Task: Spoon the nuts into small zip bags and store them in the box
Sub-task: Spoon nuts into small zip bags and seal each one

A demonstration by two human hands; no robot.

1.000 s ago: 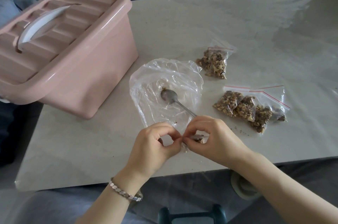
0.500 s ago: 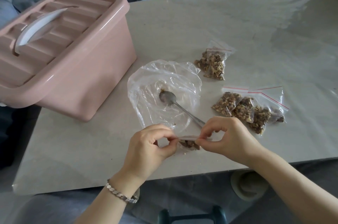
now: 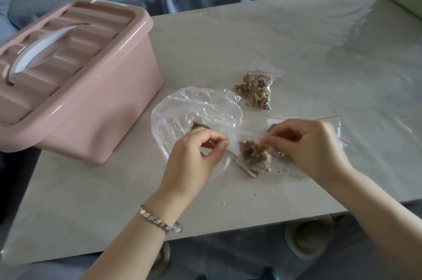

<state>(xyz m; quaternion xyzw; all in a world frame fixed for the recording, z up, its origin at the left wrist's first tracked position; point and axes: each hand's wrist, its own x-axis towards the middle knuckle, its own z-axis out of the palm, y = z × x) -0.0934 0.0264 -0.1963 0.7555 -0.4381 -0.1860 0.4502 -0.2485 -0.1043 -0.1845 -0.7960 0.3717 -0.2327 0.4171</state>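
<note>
Head view, right hand (image 3: pixel 312 145) pinching small zip bag of nuts (image 3: pixel 254 155), left hand (image 3: pixel 194 158) curled beside it, hold unclear

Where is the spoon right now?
Head view, centre: the spoon lies on the large clear bag, partly under the left hand, handle beside the filled zip bag.
</note>
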